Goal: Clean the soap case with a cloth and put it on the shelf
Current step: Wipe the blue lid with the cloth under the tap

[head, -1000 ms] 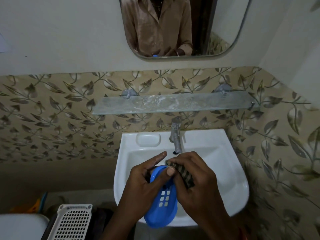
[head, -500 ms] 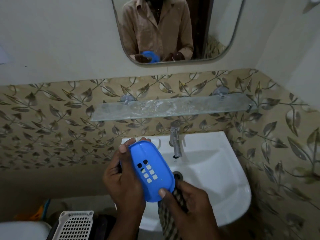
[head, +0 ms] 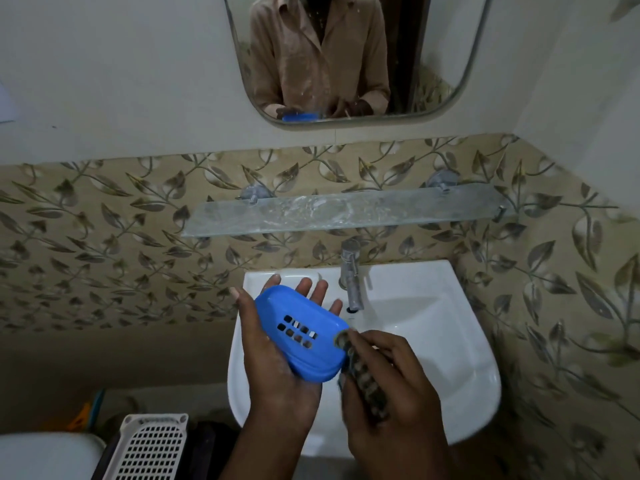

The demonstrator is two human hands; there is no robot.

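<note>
The blue soap case (head: 300, 332) lies upside down on my left hand (head: 273, 362), its slotted bottom facing up, held over the left side of the white basin (head: 433, 327). My right hand (head: 391, 393) grips a dark striped cloth (head: 363, 372), whose tip touches the case's right end. The glass shelf (head: 346, 213) is fixed to the leaf-patterned wall above the tap, with nothing on it.
A metal tap (head: 351, 275) stands at the back of the basin, close to my left fingertips. A mirror (head: 356, 57) hangs above the shelf. A white perforated basket (head: 149, 448) and a white lid (head: 45, 455) sit low at the left.
The soap case went from being wiped low over the basin, to being tilted up, to lying flat on my left palm. My right hand brought the cloth back up to the case's right end.
</note>
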